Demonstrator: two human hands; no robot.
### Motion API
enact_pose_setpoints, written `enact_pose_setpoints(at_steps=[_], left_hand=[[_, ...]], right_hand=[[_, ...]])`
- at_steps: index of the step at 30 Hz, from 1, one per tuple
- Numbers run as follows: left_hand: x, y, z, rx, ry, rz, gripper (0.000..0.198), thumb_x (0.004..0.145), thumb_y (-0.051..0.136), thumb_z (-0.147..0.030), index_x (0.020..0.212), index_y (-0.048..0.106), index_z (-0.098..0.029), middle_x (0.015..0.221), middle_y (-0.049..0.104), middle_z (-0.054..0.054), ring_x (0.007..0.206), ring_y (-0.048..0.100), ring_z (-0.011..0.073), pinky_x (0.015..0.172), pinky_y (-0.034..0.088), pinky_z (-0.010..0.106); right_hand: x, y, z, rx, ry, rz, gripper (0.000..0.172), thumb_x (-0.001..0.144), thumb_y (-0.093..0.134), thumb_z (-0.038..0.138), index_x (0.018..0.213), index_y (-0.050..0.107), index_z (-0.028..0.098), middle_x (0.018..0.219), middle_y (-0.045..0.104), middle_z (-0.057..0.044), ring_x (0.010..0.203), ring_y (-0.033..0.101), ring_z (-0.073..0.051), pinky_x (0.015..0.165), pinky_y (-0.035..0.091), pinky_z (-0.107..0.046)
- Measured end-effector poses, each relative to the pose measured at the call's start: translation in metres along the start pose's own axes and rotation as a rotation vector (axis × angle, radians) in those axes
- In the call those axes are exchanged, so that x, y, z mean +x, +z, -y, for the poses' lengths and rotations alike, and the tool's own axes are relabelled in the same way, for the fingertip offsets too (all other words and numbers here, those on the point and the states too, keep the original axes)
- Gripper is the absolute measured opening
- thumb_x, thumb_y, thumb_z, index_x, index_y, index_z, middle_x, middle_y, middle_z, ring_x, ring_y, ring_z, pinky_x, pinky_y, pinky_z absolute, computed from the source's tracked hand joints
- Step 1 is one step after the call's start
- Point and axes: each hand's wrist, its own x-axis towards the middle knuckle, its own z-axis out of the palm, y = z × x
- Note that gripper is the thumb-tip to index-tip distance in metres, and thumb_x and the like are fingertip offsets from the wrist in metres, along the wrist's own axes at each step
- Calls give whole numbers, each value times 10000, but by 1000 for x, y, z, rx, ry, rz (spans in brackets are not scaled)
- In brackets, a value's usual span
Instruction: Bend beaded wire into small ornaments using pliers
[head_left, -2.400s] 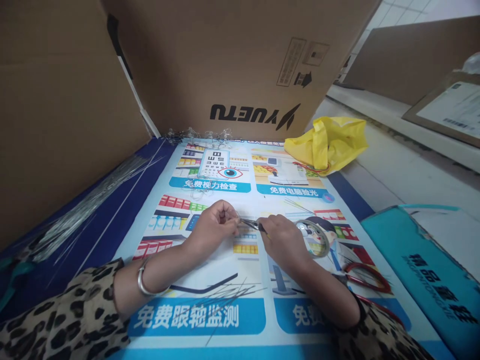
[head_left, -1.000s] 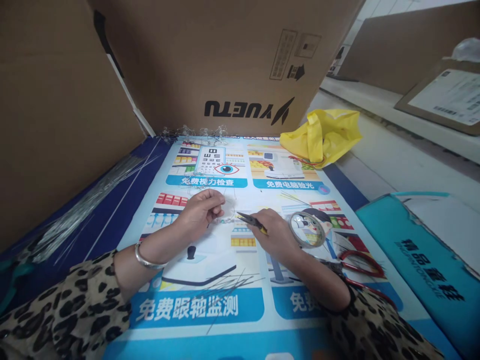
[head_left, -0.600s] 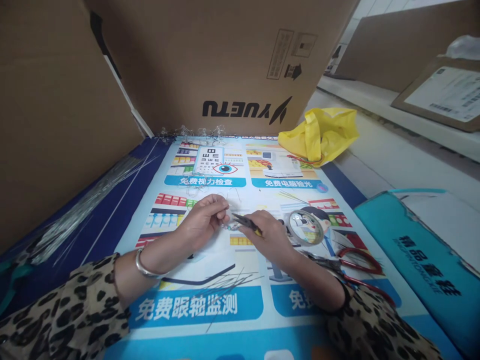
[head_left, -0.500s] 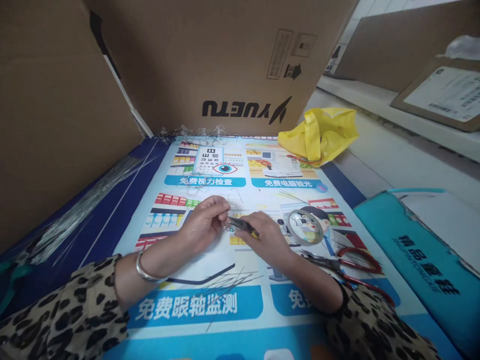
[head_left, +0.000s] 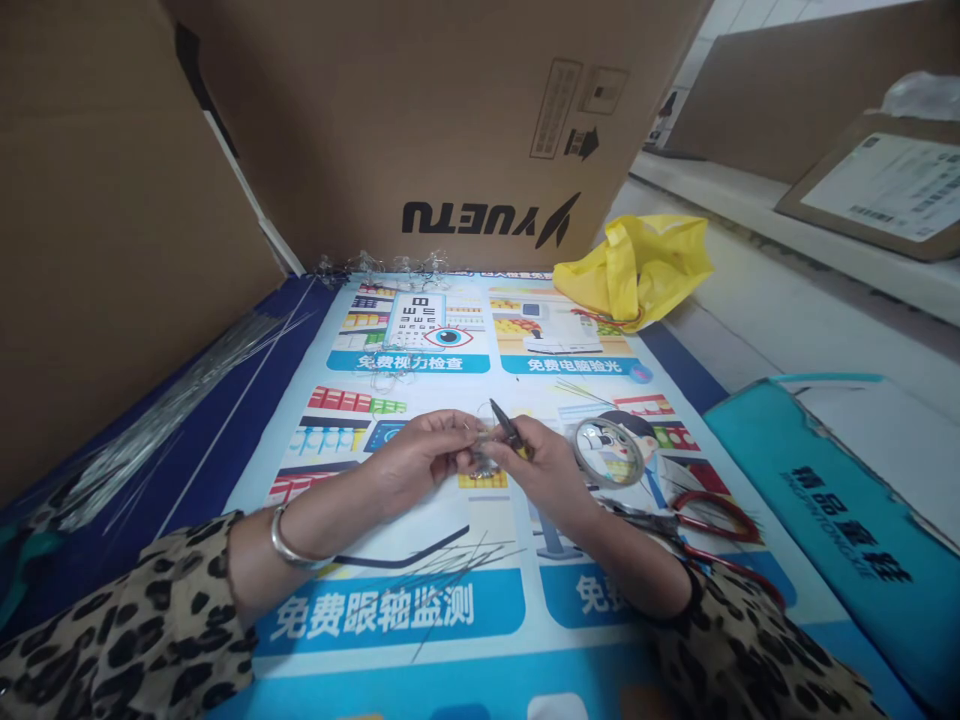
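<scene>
My left hand [head_left: 429,455], a silver bangle at its wrist, pinches a small wire piece with clear beads [head_left: 486,458] over the middle of the printed sheet. From the other side my right hand [head_left: 546,470] is closed round a pair of pliers [head_left: 510,428], their dark jaws pointing up and away. Its thumb and fingertips also touch the beaded wire. Fingers cover much of the piece, so its exact shape is hidden. Cut wires [head_left: 457,580] lie loose in front of the hands.
Red-handled scissors [head_left: 716,520] and a tape roll [head_left: 609,452] lie at right. A yellow bag [head_left: 637,272] and beaded wire pieces [head_left: 390,265] sit at the back, before a cardboard box [head_left: 420,120]. Long wires [head_left: 180,400] lie left; a teal box [head_left: 817,510] stands right.
The plier jaws have swung from the beaded wire to point upward. Both hands have moved slightly right and closer together, and my right fingertips now touch the piece.
</scene>
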Motion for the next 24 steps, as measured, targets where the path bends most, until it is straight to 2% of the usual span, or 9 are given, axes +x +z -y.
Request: enact_pose_setpoints(at_steps=[3,7,10,15,19,21,24], left_hand=[[-1,-2,1,8,-28,49,59,733,631,-163,737,607,-109,613,563,10,562,500,72,636,406,233],[-1,-5,3,-4,-62,35,72,727,645,-149,739,577,-125,725,602,28,668,581,108,664,445,251],[-2,-4,4,11,-86,11,123,711,672,-170,742,562,-125,802,625,52,730,612,135,679,468,261],[-2,-2,3,35,-65,-45,186,679,712,-193,709,542,-123,699,625,31,675,602,108,623,441,207],[-2,-2,2,84,-48,-46,168,679,702,-184,722,550,-127,650,618,31,585,553,85,555,390,199],[-3,-1,1,91,-52,-24,151,686,691,-182,732,557,-130,629,600,17,551,520,73,538,367,201],[-5,0,-2,96,-92,38,122,702,668,-186,743,566,-132,595,569,-1,528,493,68,532,349,209]], right_hand=[[0,-1,-1,-50,20,-50,195,749,594,380,750,568,186,714,597,5,675,545,-130,619,408,-238],[0,-1,0,-88,27,-22,190,729,619,368,721,563,187,698,586,12,664,541,-125,606,399,-232],[1,-1,0,-116,-24,-11,159,745,603,341,718,566,188,685,569,13,658,528,-122,599,394,-227],[-1,0,2,-93,-129,1,143,788,543,312,721,572,189,674,550,7,663,517,-122,615,402,-234],[-1,-3,3,-10,-75,-53,142,782,545,325,822,580,193,724,581,3,678,533,-124,641,420,-242],[0,-4,3,34,-30,-77,202,776,550,320,935,570,197,752,587,10,677,537,-119,646,426,-239],[3,-6,1,70,-33,1,291,782,536,308,1054,550,205,785,589,10,706,544,-121,668,433,-245]])
